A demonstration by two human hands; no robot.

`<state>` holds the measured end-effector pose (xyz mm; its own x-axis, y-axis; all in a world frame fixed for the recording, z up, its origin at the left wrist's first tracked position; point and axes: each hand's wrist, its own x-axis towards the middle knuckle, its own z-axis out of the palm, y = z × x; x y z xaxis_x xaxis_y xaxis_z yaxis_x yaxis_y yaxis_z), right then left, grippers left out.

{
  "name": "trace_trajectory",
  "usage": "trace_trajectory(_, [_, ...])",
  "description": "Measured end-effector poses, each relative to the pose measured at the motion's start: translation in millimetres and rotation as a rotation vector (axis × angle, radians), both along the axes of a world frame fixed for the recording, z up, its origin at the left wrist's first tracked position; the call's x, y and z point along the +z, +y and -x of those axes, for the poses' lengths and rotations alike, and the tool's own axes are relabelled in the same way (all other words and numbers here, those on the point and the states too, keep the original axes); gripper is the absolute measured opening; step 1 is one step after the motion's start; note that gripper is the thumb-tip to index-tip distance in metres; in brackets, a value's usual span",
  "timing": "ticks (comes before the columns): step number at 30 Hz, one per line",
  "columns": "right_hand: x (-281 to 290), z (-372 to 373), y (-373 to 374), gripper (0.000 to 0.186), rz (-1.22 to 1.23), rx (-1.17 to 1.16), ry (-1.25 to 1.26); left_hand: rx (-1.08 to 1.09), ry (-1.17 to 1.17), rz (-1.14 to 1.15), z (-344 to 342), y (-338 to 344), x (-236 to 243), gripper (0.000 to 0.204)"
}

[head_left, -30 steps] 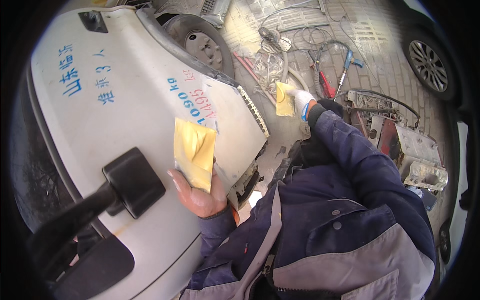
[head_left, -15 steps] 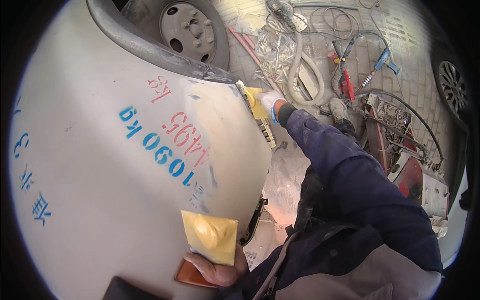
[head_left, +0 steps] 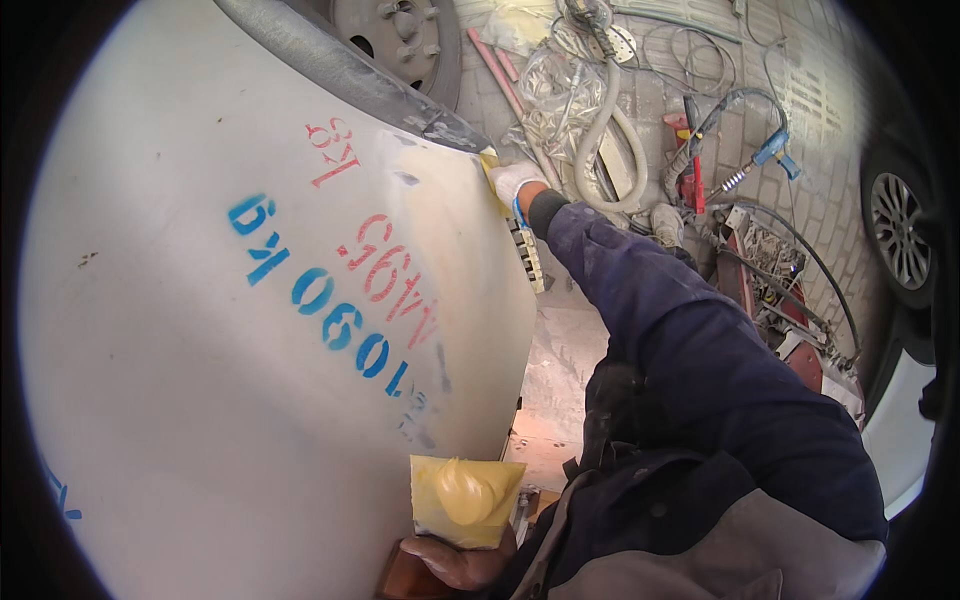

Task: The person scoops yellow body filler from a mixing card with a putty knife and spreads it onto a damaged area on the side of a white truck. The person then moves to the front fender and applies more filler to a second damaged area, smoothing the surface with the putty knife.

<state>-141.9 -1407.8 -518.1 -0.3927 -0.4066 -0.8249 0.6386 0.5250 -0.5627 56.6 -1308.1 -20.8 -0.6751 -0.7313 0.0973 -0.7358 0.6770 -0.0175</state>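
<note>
In my left hand (head_left: 450,562), low in view, is a square yellow putty spreader (head_left: 428,505) carrying a glossy mound of pale yellow putty (head_left: 467,490). My right hand (head_left: 515,183), in a white glove with a blue cuff, is closed at the front edge of the white vehicle panel (head_left: 200,360). It grips a second yellow spreader (head_left: 489,162), seen nearly edge-on against the panel beside the dark wheel arch trim (head_left: 385,90). Cream filler (head_left: 465,235) coats the panel near that edge. Red and blue stencilled markings cross the panel.
A wheel (head_left: 405,40) sits behind the arch. Pink rods (head_left: 500,75), plastic sheeting, a pale hose (head_left: 590,150) and cables lie on the paved floor. Further right are a blue-handled tool (head_left: 772,150), a red metal box of scraps (head_left: 790,290) and another vehicle's wheel (head_left: 895,225).
The right spreader has turned from flat-on to nearly edge-on as my right hand moved slightly left and up against the panel. My left hand and its spreader sit lower and further right.
</note>
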Motion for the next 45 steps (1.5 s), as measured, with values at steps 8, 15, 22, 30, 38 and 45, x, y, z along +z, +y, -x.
trace_trajectory(8, [44.6, 2.4, -9.4, 0.036, 0.217, -0.238, -0.013, 0.204, 0.002, -0.016, 21.4, 7.6, 0.7, 0.101])
trace_trajectory(15, [159.1, 23.4, 11.8, 0.044, 0.122, 0.019, 0.247, -0.096, -0.049, -0.088, 29.8, -5.7, 2.4, 0.082])
trace_trajectory(22, [147.3, 6.1, 66.8, 0.046, 0.436, -0.154, -0.035, -0.062, 0.057, -0.114, 16.5, -5.9, -8.1, 0.092])
trace_trajectory(30, [-3.7, 5.5, 51.9, 0.034, 0.053, 0.571, 0.555, -0.002, -0.132, 0.013, 10.4, -0.6, 0.4, 0.104])
trace_trajectory(38, [21.3, 2.0, 14.1, 0.03, 0.104, -0.016, 0.078, 0.126, 0.217, -0.19, 26.4, -5.2, -11.4, 0.082])
trace_trajectory(45, [34.5, 0.2, 21.7, 0.033, 0.236, 0.165, 0.314, 0.831, 1.24, -0.611, 25.6, -3.6, -23.3, 0.08])
